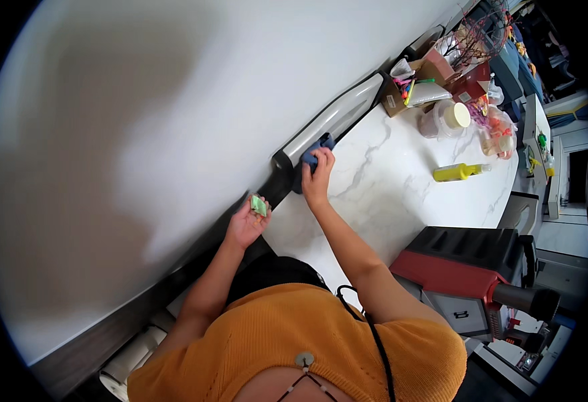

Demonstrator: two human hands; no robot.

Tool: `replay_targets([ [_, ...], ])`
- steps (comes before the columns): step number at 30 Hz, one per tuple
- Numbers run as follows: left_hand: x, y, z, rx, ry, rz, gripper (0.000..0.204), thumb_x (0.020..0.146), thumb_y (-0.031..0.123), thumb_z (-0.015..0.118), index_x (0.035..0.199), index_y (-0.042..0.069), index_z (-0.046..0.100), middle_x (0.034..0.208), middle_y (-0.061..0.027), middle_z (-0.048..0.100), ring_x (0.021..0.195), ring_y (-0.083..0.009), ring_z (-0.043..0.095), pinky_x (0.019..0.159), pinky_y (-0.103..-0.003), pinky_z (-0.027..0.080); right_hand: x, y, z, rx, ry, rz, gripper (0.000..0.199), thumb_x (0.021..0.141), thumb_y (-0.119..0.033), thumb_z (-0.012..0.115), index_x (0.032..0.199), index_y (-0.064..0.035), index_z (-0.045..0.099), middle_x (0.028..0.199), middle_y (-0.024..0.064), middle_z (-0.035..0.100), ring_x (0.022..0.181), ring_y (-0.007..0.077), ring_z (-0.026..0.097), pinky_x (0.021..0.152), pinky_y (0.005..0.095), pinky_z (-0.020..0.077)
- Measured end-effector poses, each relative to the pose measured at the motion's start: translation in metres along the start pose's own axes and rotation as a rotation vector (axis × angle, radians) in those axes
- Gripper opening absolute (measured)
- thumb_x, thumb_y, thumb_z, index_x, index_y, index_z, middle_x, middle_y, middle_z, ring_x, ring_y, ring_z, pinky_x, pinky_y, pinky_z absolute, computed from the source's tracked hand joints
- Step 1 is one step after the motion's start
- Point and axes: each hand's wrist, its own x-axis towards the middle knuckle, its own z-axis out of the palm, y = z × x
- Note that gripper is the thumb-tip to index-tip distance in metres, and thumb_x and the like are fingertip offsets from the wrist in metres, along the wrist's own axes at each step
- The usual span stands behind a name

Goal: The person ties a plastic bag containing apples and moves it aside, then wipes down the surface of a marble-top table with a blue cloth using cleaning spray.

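My left hand (246, 226) is turned palm up near the table's corner by the wall. Its fingers curl around a small light-green object (259, 206), perhaps a folded packet; its exact kind cannot be made out. My right hand (317, 179) grips a dark blue cloth (319, 143), bunched against the table's wall-side edge. The cloth lies beside the light grey padded chair back (339, 115) that stands between table and wall. Part of the cloth is hidden under my fingers.
The white marbled table (381, 184) carries a yellow spray bottle (451, 173), a clear tub with a cream lid (456, 115) and a cardboard box of pens (396, 97). A red and black case (448, 268) stands at the right. The wall (173, 134) rises close on the left.
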Motion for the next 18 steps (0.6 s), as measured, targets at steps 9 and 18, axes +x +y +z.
replay_targets([
  [9,0.002,-0.007,0.006,0.021,0.017,-0.014,0.023,0.093,0.024,0.041,0.105,0.012,0.055,0.109,-0.0048,0.057,0.103,-0.0214,0.053,0.089,-0.039,0.043,0.098,0.046,-0.040,-0.164,0.124,0.139,0.026,0.074,-0.005,0.057,0.101,-0.0037,0.055,0.106,0.0177,0.051,0.099,0.0333,0.050,0.086,0.0363,0.0407],
  [18,0.005,-0.017,-0.002,-0.021,0.046,-0.043,0.023,0.093,0.024,0.041,0.103,0.011,0.056,0.106,-0.0057,0.058,0.103,-0.0214,0.054,0.090,-0.039,0.043,0.111,0.045,-0.034,-0.411,-0.228,0.054,0.022,0.072,-0.005,0.050,0.093,-0.0077,0.058,0.114,0.0108,0.051,0.085,0.0347,0.057,0.071,0.0408,0.0487],
])
